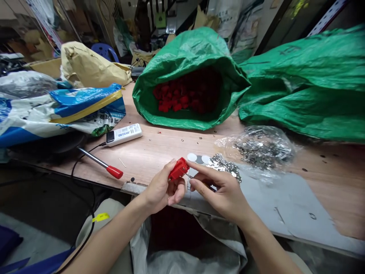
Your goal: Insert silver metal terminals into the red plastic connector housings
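My left hand (163,190) is closed around a small red plastic housing (179,169), held just above the front edge of the table. Between the thumb and fingers of my right hand (221,186) is a thin metal tool (189,176), its tip at the housing's right side. The right index fingertip touches or nearly touches the housing's upper edge. Most of the tool is hidden in my fingers, so its exact kind does not show. Just behind my right hand lies a heap of small shiny metal pieces (226,167) on a grey sheet (288,198).
A green sack (182,45) full of red parts (173,99) opens towards me; another green sack (308,87) lies right. Metal bits fill a clear bag (265,148). Left are a white power bank (124,134) and red-handled lever (114,172). An open pale sack (216,258) is below.
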Motion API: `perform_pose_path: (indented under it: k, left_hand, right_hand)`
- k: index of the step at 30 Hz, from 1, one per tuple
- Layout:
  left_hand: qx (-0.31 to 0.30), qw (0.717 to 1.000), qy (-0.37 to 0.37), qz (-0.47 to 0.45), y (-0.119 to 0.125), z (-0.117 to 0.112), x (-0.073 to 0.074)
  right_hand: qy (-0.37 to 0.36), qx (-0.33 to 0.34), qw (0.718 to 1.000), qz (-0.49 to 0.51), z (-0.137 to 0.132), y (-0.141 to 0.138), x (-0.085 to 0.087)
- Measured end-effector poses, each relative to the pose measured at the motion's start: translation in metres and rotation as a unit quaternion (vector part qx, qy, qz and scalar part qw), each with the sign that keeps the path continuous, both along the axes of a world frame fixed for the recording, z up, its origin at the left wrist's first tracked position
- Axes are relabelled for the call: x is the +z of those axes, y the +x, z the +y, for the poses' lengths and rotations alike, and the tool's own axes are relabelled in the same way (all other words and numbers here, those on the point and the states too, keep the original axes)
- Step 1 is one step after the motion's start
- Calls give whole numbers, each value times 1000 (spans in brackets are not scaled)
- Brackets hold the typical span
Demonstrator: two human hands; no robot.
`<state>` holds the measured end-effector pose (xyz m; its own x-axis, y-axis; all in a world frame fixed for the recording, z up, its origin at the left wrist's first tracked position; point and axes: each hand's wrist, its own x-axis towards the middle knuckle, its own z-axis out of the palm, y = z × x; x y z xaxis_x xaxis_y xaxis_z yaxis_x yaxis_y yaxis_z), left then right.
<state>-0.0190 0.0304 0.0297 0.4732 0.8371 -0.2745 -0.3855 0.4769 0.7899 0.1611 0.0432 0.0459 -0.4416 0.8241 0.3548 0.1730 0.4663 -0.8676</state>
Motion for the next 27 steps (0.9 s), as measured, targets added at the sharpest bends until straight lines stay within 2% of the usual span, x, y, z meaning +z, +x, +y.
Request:
perform_pose_path:
  k: [6, 11, 13, 15, 18, 19, 21, 23, 24, 26, 27]
  left_hand:
    - [-26, 999, -13, -31, -6, 2, -2]
    - [6, 999, 15, -51, -2, 3, -6]
    - [16, 999, 27, -42, 0, 4, -7]
    - [25, 998, 44, -27, 1, 4, -6]
    - [32, 995, 91, 2, -1, 0, 1]
    - [15, 994, 107, 5, -3, -3, 5]
    - [-75, 987, 140, 21, -7, -9, 9]
    - [-190, 953, 214, 96, -9, -17, 5]
    - [-231, 921, 269, 160, -9, -22, -1]
    - [-271, 841, 384, 269, -6, -30, -19]
    - [-244, 830, 391, 314, -4, -33, -29]
  right_hand:
    - [56, -9, 998, -2, 3, -1, 0]
    - [178, -53, 982, -31, 2, -7, -1]
    - [200, -73, 977, -17, -2, -13, 0]
    - [154, -89, 984, 23, -5, -18, -2]
    - [-35, -129, 986, 103, -1, -18, -8]
    - [-95, -154, 975, 130, 4, -15, -11]
    - [-161, -214, 948, 170, 17, -5, -13]
    - [-163, -264, 933, 185, 28, 5, -13]
    - [-157, -277, 930, 183, 32, 9, -11]
    - [-155, -287, 929, 175, 36, 13, -7]
    - [-156, -289, 929, 171, 36, 13, -5]
